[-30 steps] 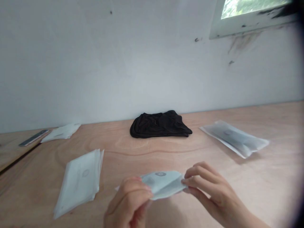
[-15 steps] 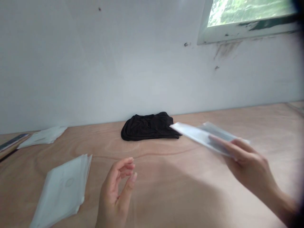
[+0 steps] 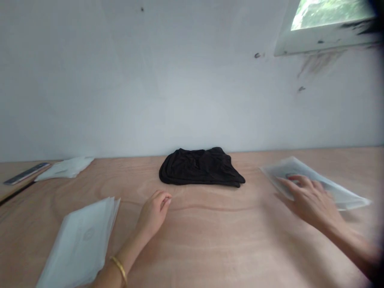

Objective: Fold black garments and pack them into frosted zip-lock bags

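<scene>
My right hand [image 3: 312, 200] lies over a frosted plastic bag [image 3: 345, 196] at the right of the table, fingers stretched out across its top. The hand is slightly blurred and covers part of the bag. A dark round mark shows through beside the fingertips. My left hand [image 3: 156, 210] rests near the middle, fingers curled together with nothing visible in them. Left of it is a stack of frosted plastic bags [image 3: 81, 240] with a faint round print. Beyond both hands, against the wall, lies a folded black cloth pile [image 3: 201, 168].
White sheets or bags [image 3: 67, 167] lie at the back left beside a dark flat phone-like object [image 3: 27, 173]. A gap or edge [image 3: 18, 193] runs along the wooden table [image 3: 204, 248] there. The white wall [image 3: 180, 80] closes off the back, with a window at upper right.
My right hand has brought the held bag down onto the right side of the table and its fingers have spread. My left hand has gone from open to curled. The view has turned slightly left.
</scene>
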`<state>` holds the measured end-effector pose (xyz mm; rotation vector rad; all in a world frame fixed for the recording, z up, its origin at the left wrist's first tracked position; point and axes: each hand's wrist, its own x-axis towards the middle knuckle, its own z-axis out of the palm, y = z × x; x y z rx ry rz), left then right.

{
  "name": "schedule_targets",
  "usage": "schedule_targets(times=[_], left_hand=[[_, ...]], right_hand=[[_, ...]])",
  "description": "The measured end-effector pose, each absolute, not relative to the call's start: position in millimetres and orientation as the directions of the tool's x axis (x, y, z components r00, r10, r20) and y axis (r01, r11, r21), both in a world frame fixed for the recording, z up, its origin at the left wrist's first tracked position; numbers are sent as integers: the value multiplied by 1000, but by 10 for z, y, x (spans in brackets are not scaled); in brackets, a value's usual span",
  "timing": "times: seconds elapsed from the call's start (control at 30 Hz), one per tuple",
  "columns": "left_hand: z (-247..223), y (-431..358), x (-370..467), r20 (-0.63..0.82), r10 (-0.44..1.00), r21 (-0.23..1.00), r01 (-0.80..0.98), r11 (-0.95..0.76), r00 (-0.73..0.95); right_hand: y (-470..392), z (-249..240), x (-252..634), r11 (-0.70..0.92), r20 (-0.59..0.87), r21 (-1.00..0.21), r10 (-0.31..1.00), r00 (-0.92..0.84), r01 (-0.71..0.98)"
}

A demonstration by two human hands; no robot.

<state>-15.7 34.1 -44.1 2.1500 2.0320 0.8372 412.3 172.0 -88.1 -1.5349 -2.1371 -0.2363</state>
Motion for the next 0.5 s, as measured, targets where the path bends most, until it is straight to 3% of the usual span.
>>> schedule_targets(times=[0.13,0.3,0.5], left_hand=[[-420,993,-314,333,943,317,939,-131,19],[-414,1456,-411,254,964,233,962,-143,82],[-16,948,-401,284,955,235,960,-155,85]], right_hand=[[2029,-890,3469,501,472,-222,806,-357,837],[2298,-911,3038,561,448,-320,800,-400,764],[2037,-739,3344,586,440,-395,797,-415,707]])
